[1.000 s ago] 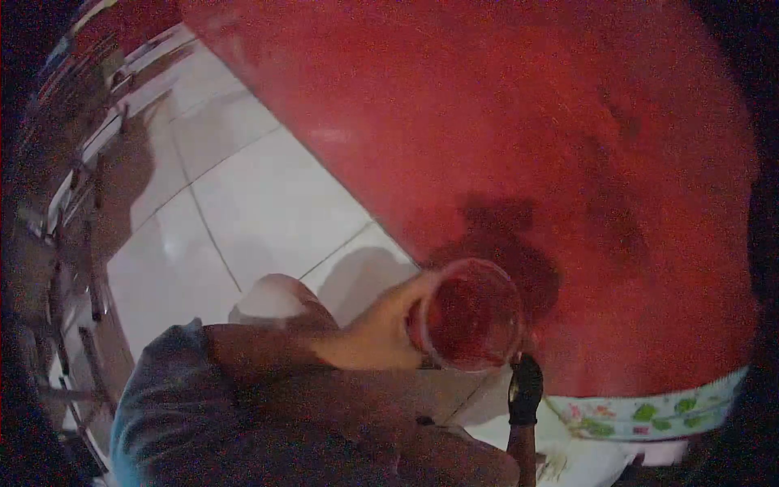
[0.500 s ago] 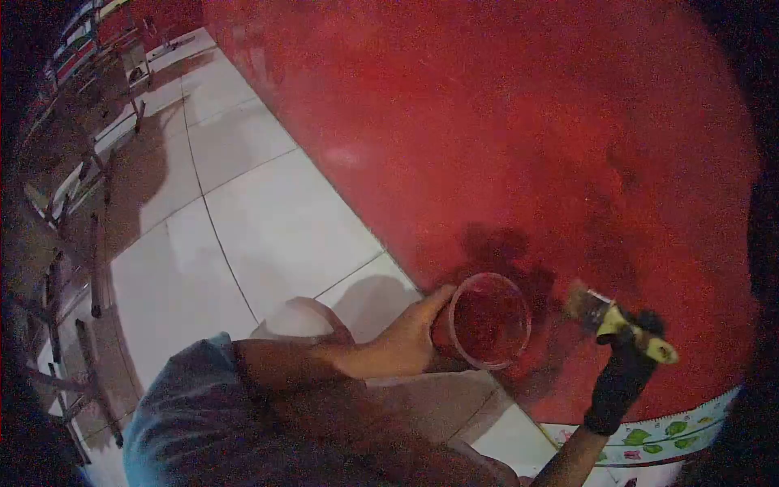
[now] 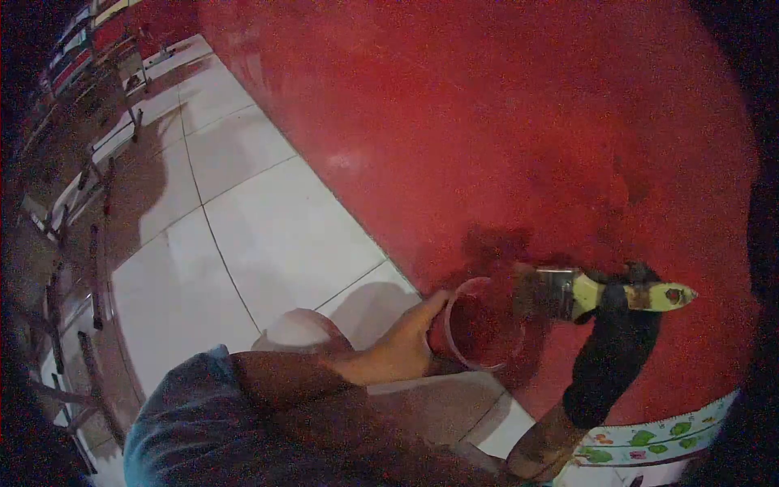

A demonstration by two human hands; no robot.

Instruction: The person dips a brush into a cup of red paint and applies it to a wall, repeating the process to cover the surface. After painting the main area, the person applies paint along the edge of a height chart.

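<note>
My bare left hand is wrapped round the side of a round, open-topped container, its mouth facing me. Inside, the container looks dark reddish, but I cannot make out its contents. My right hand, in a dark glove, grips a paintbrush by its yellow-green handle. The brush lies nearly level, bristles pointing left, and their tips overlap the right side of the container's rim in view. Whether they touch it I cannot tell. Behind both hands is a red wall with darker patches near the container.
White floor tiles run along the wall on the left. Dark frames like furniture legs stand at the far left. A white strip with a leaf pattern crosses the lower right. My knee is below the left arm.
My right hand has brought the paintbrush left, to the container's rim, and the brush has turned from slanted to nearly level. My left hand and the container have hardly moved.
</note>
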